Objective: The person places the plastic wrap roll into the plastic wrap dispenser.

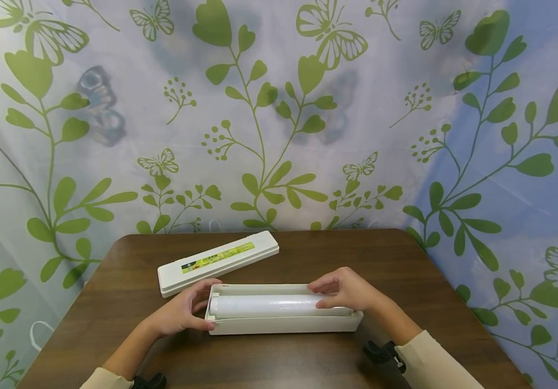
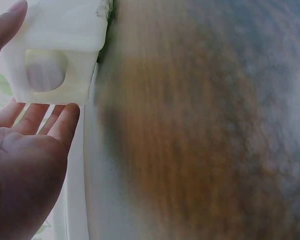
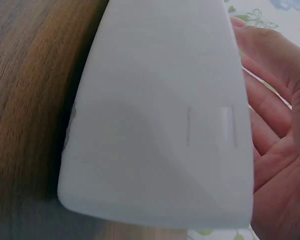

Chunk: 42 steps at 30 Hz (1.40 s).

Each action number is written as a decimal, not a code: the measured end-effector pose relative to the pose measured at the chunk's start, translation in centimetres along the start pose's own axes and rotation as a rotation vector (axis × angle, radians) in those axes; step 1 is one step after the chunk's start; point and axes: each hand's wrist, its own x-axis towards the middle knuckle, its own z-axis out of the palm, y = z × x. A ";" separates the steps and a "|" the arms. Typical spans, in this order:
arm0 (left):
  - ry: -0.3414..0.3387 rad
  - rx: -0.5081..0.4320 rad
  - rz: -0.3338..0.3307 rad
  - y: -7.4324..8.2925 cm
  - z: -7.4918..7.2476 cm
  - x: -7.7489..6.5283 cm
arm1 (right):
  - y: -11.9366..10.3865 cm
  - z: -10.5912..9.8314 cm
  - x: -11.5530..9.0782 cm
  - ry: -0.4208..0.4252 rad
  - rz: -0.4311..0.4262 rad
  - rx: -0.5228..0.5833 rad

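Note:
A long white plastic box [image 1: 286, 325] without its lid sits on the table, and a roll of clear plastic wrap [image 1: 269, 306] lies lengthwise inside it. My left hand [image 1: 186, 309] grips the box's left end, thumb at the front corner and fingers round the back. In the left wrist view, the box's end wall [image 2: 80, 90] has a rounded opening with the roll's end showing. My right hand [image 1: 349, 292] reaches over the right end, pinching the roll, its thumb on the wrap and its fingertips by the back rim. The box's front wall [image 3: 150, 125] fills the right wrist view.
The white lid [image 1: 220, 260] with a yellow-green label lies slanted behind the box, to the left, near my left fingers. The brown wooden table [image 1: 337, 254] ends at a patterned curtain [image 1: 279, 135] with leaves and butterflies.

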 end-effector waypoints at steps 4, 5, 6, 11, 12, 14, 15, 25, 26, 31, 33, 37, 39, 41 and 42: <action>0.001 -0.001 0.005 0.0 0.0 0.0 | 0.2 -0.2 -0.5 0.044 -0.015 0.024; 0.002 -0.002 0.004 0.0 0.0 0.0 | 0.3 -0.2 -0.7 0.055 -0.023 0.032; 0.002 -0.003 0.002 0.0 0.0 -0.1 | 0.4 -0.3 -0.8 0.068 -0.025 0.037; 0.000 -0.004 0.005 0.1 -0.1 -0.1 | 1.3 -0.4 -1.5 0.148 -0.069 0.052; 0.000 -0.006 0.004 0.1 -0.1 -0.1 | 1.4 -0.5 -1.7 0.166 -0.074 0.060; -0.001 -0.009 0.007 0.1 -0.1 -0.1 | 1.6 -0.6 -2.1 0.203 -0.084 0.081; -0.002 -0.012 0.008 0.1 -0.1 0.0 | 1.8 -0.6 -2.2 0.222 -0.089 0.090; -0.004 -0.023 0.008 0.0 0.0 -0.1 | 2.9 -0.7 -3.7 0.453 -0.148 0.168; -0.004 -0.025 0.007 0.0 0.0 -0.1 | 3.0 -0.8 -3.8 0.473 -0.145 0.167; -0.010 -0.035 0.002 0.1 0.0 -0.1 | 3.8 -0.8 -4.4 0.533 -0.146 0.172; -0.011 -0.034 0.004 0.1 0.0 -0.1 | 4.1 -0.8 -4.8 0.544 -0.147 0.164; -0.010 -0.029 0.007 0.0 0.0 -0.1 | 4.6 -0.8 -5.4 0.550 -0.139 0.165; -0.009 -0.024 0.009 0.0 0.0 -0.1 | 4.9 -0.9 -5.6 0.544 -0.136 0.179; -0.008 -0.020 0.009 0.0 0.0 -0.1 | 5.1 -0.9 -5.9 0.537 -0.134 0.199; -0.009 -0.020 0.008 0.1 0.0 -0.1 | 5.2 -0.9 -6.0 0.532 -0.135 0.209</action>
